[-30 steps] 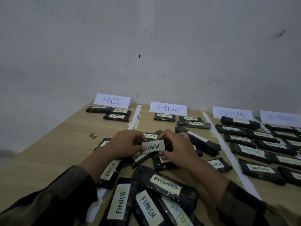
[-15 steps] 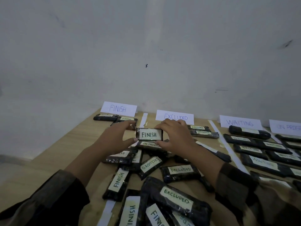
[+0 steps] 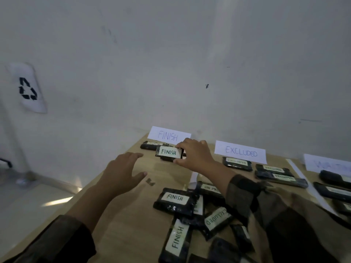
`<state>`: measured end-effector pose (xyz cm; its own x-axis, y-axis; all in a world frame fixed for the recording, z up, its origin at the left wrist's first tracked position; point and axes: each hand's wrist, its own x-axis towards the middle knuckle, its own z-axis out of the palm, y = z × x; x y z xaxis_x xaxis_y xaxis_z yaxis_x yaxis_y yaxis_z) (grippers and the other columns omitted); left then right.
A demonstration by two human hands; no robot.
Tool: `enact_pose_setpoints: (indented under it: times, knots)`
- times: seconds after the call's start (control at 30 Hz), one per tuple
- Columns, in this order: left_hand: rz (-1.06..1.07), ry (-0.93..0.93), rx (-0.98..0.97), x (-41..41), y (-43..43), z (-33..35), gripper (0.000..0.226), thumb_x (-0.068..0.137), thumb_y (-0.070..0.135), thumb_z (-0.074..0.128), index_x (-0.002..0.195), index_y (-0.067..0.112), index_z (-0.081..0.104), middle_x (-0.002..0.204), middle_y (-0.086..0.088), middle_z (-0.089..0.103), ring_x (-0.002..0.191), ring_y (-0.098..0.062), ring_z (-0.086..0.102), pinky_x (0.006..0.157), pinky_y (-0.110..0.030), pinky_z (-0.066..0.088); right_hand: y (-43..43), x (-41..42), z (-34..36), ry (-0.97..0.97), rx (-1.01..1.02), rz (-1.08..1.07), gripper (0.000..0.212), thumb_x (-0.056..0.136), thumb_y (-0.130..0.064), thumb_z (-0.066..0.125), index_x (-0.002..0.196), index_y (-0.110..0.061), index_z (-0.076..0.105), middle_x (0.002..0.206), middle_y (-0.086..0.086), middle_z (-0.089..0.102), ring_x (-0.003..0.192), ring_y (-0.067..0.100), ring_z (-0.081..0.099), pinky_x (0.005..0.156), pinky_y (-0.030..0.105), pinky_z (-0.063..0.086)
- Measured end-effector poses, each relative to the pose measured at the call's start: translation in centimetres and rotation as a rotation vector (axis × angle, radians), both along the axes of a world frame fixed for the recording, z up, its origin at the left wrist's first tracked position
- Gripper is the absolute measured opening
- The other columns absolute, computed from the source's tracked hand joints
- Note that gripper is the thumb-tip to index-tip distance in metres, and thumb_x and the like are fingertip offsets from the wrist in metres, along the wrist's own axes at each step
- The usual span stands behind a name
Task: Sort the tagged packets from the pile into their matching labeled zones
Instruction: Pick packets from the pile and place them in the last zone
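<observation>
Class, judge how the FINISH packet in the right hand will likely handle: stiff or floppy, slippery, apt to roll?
The FINISH packet looks fairly stiff: pinched at one end by the right hand, it shows no sag. Its glossy black wrap may be slippery. Flat-sided, it seems unlikely to roll.
</observation>
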<state>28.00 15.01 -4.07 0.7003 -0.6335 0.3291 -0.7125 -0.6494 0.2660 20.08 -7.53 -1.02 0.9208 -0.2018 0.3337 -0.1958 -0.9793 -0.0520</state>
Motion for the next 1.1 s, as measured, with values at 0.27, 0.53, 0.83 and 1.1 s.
enact_pose_setpoints:
  times: [0.27,0.53,0.83,1.1]
  knots:
    - [0.065,0.074,0.043,4.5,1.0,-2.3,0.055,0.088,0.050,0.054,0.136,0.028,0.041,0.143,0.007,0.042,0.128,-0.015,0.043,0.103,-0.034,0.037,1.1,7.6,-2.3,0.107,0.044,0.007,0.044,0.081,-0.047,0.062,0.119,-0.025,0.060,0.113,-0.001,0.058,0.103,0.021,0.054,0.090,0.039,0.031]
    - [0.096,0.112,0.064,5.9,0.7,-4.6,0.053,0.088,0.051,0.050,0.137,0.032,0.039,0.144,0.009,0.040,0.128,-0.012,0.042,0.105,-0.031,0.037,1.6,13.0,-4.5,0.146,0.014,0.032,0.038,0.080,-0.051,0.060,0.106,-0.023,0.064,0.106,-0.001,0.062,0.104,0.024,0.050,0.089,0.041,0.031]
    - [0.047,0.112,0.026,5.5,0.0,-4.9,0.050,0.088,0.049,0.052,0.134,0.035,0.042,0.143,0.010,0.040,0.127,-0.010,0.041,0.105,-0.032,0.038,1.3,13.6,-5.3,0.199,-0.012,0.036,0.048,0.083,-0.056,0.059,0.116,-0.022,0.061,0.116,0.000,0.063,0.115,0.025,0.045,0.094,0.042,0.031]
    - [0.006,0.072,0.035,4.0,-1.3,-3.7,0.048,0.088,0.047,0.053,0.133,0.033,0.043,0.141,0.010,0.042,0.126,-0.011,0.041,0.103,-0.029,0.036,0.5,9.5,-3.0,0.135,0.012,0.059,0.052,0.083,-0.055,0.058,0.128,-0.030,0.053,0.128,-0.001,0.053,0.118,0.023,0.042,0.094,0.040,0.029]
